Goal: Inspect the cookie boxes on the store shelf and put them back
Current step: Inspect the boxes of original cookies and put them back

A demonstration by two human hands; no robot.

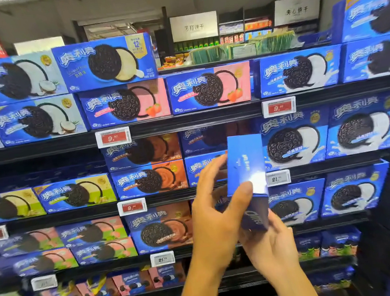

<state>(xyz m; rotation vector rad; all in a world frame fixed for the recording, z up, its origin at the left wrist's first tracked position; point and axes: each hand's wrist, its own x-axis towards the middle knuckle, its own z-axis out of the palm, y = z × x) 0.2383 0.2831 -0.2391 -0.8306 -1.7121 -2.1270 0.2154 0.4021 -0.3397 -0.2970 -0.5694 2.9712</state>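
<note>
Left hand (211, 209): fingers curled round the held box's left edge, thumb pressed on its lower face.
Held box: blue rectangular cardboard cookie box (246, 166), stood on end, narrow glossy side facing out, white lettering on the bottom panel.
Right hand (271, 241): cups the box from beneath, fingers wrapped behind its lower end.
Position: box held up in front of the black metal store shelf (186, 122), apart from it.
Obstruction: box and hands cover shelved blue cookie boxes (149, 180) just behind; white price tag (278, 178) beside the box's right edge.
</note>
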